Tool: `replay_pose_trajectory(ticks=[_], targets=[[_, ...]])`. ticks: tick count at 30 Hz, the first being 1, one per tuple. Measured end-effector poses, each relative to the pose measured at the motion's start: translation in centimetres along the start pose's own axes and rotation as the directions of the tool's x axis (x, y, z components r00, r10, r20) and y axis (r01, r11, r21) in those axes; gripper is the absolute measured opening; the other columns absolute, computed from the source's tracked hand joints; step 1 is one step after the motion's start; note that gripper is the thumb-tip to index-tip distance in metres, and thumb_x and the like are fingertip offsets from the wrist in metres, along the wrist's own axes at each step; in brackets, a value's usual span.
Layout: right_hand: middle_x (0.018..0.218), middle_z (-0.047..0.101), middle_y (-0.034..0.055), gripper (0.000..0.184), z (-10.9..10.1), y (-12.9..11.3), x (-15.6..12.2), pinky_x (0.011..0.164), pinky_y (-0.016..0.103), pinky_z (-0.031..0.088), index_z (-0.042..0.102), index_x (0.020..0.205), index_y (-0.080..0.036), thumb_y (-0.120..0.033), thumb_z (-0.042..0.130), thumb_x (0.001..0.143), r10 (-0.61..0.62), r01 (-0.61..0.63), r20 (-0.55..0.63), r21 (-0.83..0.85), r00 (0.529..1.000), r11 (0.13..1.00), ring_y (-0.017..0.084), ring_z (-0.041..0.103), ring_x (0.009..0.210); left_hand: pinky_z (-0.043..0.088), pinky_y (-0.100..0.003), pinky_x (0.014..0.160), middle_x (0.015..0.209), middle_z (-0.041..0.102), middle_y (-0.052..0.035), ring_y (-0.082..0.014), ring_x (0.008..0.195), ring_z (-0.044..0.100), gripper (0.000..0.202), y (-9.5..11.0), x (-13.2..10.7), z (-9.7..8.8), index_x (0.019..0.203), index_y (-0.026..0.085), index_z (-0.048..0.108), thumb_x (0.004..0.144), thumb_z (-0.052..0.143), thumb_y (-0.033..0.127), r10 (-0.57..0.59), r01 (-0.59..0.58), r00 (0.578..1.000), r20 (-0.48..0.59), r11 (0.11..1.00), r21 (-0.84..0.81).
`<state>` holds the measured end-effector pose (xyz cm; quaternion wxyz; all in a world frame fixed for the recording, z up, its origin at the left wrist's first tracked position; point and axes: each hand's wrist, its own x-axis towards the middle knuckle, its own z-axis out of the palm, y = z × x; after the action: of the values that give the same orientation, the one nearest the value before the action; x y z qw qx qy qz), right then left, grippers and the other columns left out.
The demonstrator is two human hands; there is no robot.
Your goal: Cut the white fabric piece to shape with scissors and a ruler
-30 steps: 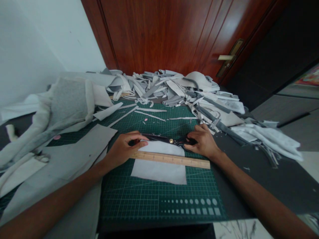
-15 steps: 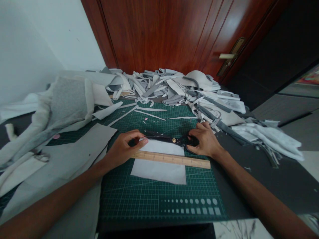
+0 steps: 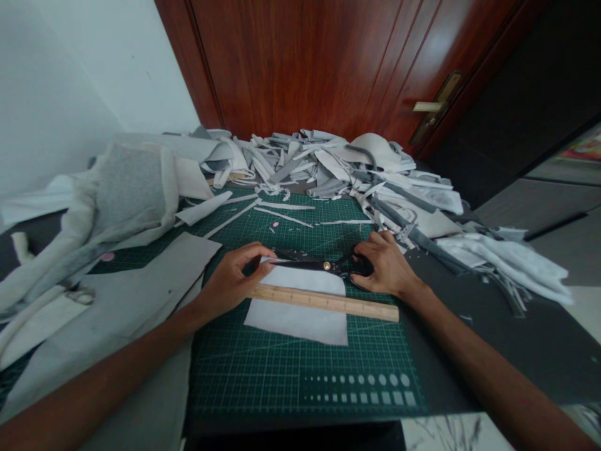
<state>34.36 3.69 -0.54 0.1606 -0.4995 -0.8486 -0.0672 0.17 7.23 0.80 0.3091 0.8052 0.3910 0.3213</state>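
Observation:
A white piece of fabric lies on the green cutting mat, with a wooden ruler resting across it. My right hand is wrapped round the handles of black scissors, whose blades point left along the fabric's far edge. Between thumb and forefinger, my left hand pinches the fabric's far left corner, close to the blade tips. The ruler's left end lies by my left hand.
A large grey-white sheet and a thick fabric bundle lie on the left. Fabric scraps are heaped at the back and right. Thin strips lie on the mat, before a wooden door.
The scissor blades look closer together along the fabric's far edge. The fabric has shifted slightly left, and the ruler's right end has moved a little right and nearer.

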Motion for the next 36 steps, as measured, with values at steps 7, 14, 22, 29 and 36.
replay_pose_trajectory(ticks=[7, 14, 22, 29, 36], targets=[[0.075, 0.066, 0.0038, 0.025, 0.28, 0.11, -0.01, 0.084, 0.040, 0.034, 0.057, 0.080, -0.022, -0.044, 0.070, 0.079, -0.015, 0.015, -0.018, -0.019, 1.000, 1.000, 0.025, 0.053, 0.082, 0.050, -0.029, 0.081, 0.093, 0.072, -0.0039, -0.0193, 0.089, 0.068, 0.021, -0.24, 0.05, 0.08, 0.094, 0.018, 0.072, 0.097, 0.057, 0.034, 0.014, -0.014, 1.000, 0.004, 1.000, 0.011], [0.077, 0.068, 0.0045, 0.027, 0.54, 0.22, 0.00, 0.083, 0.040, 0.034, 0.060, 0.080, -0.021, -0.046, 0.070, 0.082, -0.017, 0.017, -0.017, -0.004, 1.000, 1.000, 0.024, 0.055, 0.081, 0.050, -0.028, 0.081, 0.092, 0.071, -0.0036, -0.0192, 0.089, 0.069, 0.023, 0.10, 0.12, -0.05, 0.092, 0.018, 0.072, 0.098, 0.055, 0.033, 0.021, -0.021, 1.000, 0.014, 1.000, 0.022], [0.081, 0.069, 0.0057, 0.034, 0.59, 0.32, -0.03, 0.084, 0.040, 0.033, 0.062, 0.082, -0.021, -0.054, 0.067, 0.088, -0.002, 0.002, 0.008, 0.006, 1.000, 1.000, 0.025, 0.056, 0.084, 0.050, -0.028, 0.083, 0.095, 0.071, -0.0037, -0.0186, 0.092, 0.069, 0.022, -0.36, 0.12, 0.06, 0.097, 0.017, 0.072, 0.098, 0.055, 0.031, 0.011, -0.011, 1.000, 0.024, 1.000, 0.002], [0.079, 0.069, 0.0062, 0.039, 0.74, 0.56, -0.07, 0.083, 0.040, 0.033, 0.063, 0.081, -0.021, -0.059, 0.064, 0.090, -0.015, 0.015, 0.026, 0.000, 1.000, 1.000, 0.024, 0.055, 0.081, 0.050, -0.029, 0.082, 0.095, 0.071, -0.0036, -0.0193, 0.092, 0.069, 0.022, -0.45, 0.14, 0.13, 0.099, 0.018, 0.072, 0.098, 0.055, 0.032, 0.005, -0.005, 1.000, 0.025, 1.000, 0.006], [0.077, 0.068, 0.0047, 0.036, 0.60, 0.49, -0.03, 0.082, 0.040, 0.032, 0.061, 0.079, -0.021, -0.056, 0.067, 0.089, -0.017, 0.016, 0.044, 0.017, 0.999, 1.000, 0.023, 0.055, 0.080, 0.050, -0.029, 0.082, 0.095, 0.071, -0.0039, -0.0194, 0.091, 0.068, 0.024, -0.29, 0.15, 0.05, 0.098, 0.018, 0.072, 0.098, 0.055, 0.034, -0.011, 0.011, 0.999, 0.033, 1.000, 0.003]])
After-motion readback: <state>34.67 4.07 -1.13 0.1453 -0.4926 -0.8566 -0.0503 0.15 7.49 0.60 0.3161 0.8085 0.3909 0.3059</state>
